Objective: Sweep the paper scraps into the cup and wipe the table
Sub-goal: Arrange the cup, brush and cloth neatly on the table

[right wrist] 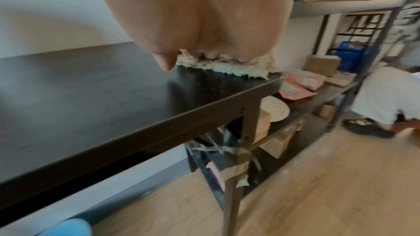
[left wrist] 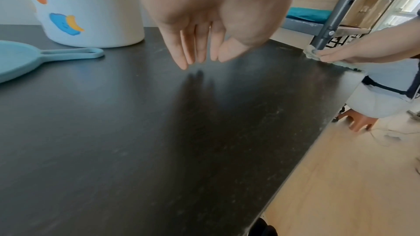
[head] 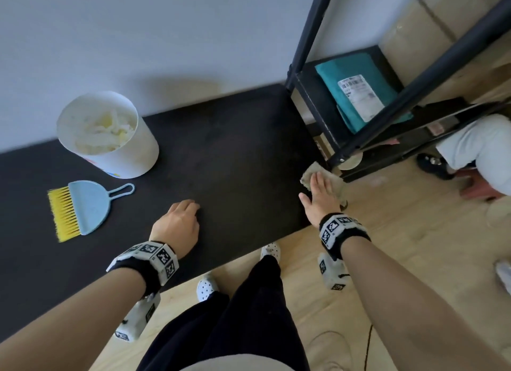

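My right hand [head: 319, 189] lies flat with straight fingers on a beige cloth [head: 309, 175] at the far right corner of the dark table [head: 226, 149]. In the right wrist view the cloth [right wrist: 227, 68] sits under my palm at the table's edge. My left hand [head: 179, 218] hovers just above the table's middle, fingers relaxed and empty; the fingertips [left wrist: 184, 64] hang a little over the surface. A white cup [head: 110, 138] holding paper scraps [head: 107, 130] stands at the back left. A blue dustpan [head: 88, 207] with a yellow brush [head: 62, 213] lies in front of it.
A black metal shelf [head: 345, 99] with a teal parcel [head: 359, 91] stands against the table's right end. Another person [head: 475, 146] crouches on the wooden floor beyond it. My feet [head: 207, 285] stand by the table's near edge.
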Tool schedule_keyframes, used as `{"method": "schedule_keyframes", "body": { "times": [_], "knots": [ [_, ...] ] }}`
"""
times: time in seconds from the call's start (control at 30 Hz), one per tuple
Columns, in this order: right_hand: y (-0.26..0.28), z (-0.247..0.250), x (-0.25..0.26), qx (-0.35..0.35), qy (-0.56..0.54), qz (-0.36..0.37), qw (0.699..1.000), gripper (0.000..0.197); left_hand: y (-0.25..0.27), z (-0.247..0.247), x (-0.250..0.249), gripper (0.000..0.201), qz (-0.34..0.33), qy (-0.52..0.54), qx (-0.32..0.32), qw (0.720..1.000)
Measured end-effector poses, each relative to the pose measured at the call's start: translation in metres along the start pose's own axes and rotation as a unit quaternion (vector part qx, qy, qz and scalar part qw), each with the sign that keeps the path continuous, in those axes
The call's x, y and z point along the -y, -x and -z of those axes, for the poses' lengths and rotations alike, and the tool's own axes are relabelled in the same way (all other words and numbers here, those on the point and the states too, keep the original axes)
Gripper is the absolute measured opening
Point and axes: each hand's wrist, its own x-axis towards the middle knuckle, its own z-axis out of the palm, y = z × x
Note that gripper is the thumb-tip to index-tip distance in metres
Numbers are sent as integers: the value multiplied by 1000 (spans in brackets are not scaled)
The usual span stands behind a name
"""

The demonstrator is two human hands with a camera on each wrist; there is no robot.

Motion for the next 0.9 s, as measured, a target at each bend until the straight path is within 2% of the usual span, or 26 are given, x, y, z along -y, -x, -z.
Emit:
{"method": "schedule_keyframes", "body": {
  "times": [0.07, 0.17, 0.23, 0.33, 0.4, 0.53, 0.67, 0.9],
  "knots": [
    [10, -15, 23, 8, 22, 83, 996, 64, -5, 1, -10, 41, -7, -9, 9, 1000],
    [32, -42, 62, 30, 64, 213, 974, 63, -13, 0, -25, 41, -20, -19, 14, 1000],
    [36, -51, 76, 40, 84, 256, 962, 62, -16, -1, -34, 41, -28, -24, 17, 999],
    [23, -45, 69, 47, 106, 298, 948, 61, -22, -4, -42, 41, -37, -28, 19, 999],
    [11, -36, 57, 53, 112, 296, 947, 60, -26, -5, -45, 40, -41, -30, 24, 998],
    [-22, -2, 28, 37, 64, 197, 978, 60, -34, -4, -52, 41, -42, -37, 26, 998],
    [-55, 26, 29, 55, 73, 137, 986, 62, -41, -1, -59, 42, -63, -64, 37, 995],
    [-98, 31, 90, 62, 85, 215, 971, 65, -54, 0, -72, 41, -27, -53, 33, 998]
  ]
}}
